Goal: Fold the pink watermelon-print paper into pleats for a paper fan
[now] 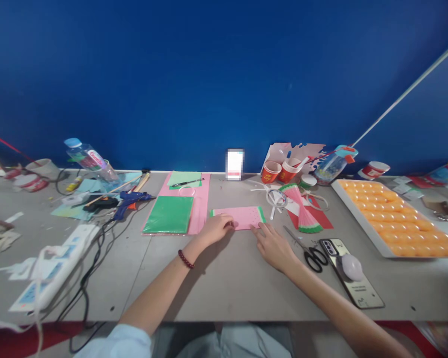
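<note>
A pink paper strip (242, 217) with green ends and small dark dots lies flat on the desk in front of me. My left hand (215, 230), a dark red bead bracelet at its wrist, has bent fingers pinching the strip's near left edge. Across from it, my right hand (273, 244) rests with stretched fingers on the near right corner. To the right, a pleated pink and green paper fan (302, 208) sits on red paper (323, 217). Black-handled scissors (313, 257) lie beside my right hand.
On the left are green paper (168, 215), a blue glue gun (129, 203), a power strip (56, 271) with cables and a tilted bottle (93, 161). A phone (353, 278), red paper cups (271, 172) and a tray of orange balls (399, 219) occupy the right. A lit screen (235, 164) stands behind.
</note>
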Tool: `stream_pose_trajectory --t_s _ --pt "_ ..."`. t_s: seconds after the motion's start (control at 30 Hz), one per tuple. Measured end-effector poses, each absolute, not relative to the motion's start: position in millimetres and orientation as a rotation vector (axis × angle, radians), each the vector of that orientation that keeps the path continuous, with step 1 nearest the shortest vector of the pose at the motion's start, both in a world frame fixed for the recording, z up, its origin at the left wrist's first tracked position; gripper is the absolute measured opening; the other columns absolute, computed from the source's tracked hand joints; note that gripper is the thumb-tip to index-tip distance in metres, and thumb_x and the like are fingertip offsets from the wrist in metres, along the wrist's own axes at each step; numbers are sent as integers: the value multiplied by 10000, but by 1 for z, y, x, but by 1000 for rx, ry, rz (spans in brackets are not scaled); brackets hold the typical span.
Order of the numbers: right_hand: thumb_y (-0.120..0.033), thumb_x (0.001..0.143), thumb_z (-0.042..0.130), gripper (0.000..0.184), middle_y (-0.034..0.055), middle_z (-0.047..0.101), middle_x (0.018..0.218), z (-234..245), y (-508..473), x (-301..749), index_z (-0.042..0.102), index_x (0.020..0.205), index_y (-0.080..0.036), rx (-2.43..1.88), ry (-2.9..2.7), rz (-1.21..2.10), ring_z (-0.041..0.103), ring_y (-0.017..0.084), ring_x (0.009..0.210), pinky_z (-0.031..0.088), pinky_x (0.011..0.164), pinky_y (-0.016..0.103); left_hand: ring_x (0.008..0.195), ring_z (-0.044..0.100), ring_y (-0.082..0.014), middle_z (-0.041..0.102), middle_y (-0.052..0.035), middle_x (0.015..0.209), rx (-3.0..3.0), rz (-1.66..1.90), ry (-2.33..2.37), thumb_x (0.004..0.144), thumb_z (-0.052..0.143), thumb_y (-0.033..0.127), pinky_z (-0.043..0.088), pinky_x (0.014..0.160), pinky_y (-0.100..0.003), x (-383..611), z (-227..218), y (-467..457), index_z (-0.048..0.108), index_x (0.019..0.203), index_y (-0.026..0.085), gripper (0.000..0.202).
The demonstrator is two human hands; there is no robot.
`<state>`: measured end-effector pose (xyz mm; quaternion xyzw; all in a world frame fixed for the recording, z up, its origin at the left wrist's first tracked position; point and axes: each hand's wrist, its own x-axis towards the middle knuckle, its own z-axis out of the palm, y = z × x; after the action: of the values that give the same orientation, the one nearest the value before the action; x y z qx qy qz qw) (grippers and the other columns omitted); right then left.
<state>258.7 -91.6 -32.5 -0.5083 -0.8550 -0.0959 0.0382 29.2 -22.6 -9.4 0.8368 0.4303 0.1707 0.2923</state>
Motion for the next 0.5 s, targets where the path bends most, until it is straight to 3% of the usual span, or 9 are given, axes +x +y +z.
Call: stream_pose_trajectory --t_s 0.2,0.37,0.5 --pt "-128 845 440 477 138 580 1186 -36 -93 258 497 1318 -113 -1483 -2627 -289 474 255 1139 420 958 373 880 610 -180 683 -23 929 2216 455 1197 834 512 151 438 763 -265 31 -11 -24 644 826 211 146" --pt "-168 854 462 526 105 589 1133 -30 -93 258 441 1379 -201 -1468 -2657 -238 496 254 1085 425 921 382 827 601 -187 658 -30 866 2196 420 1278 822 536 164 438 723 -275 33 -12 -24 641 814 202 112" --pt "-185 858 468 500 116 585 1119 -25 -92 256 477 1357 -211 -1499 -2668 -220 494 261 1084 405 930 392 767 595 -164 615 -36 956 2215 386 1296 829 544 145 437 669 -270 33 -9 -22 632 809 196 104"
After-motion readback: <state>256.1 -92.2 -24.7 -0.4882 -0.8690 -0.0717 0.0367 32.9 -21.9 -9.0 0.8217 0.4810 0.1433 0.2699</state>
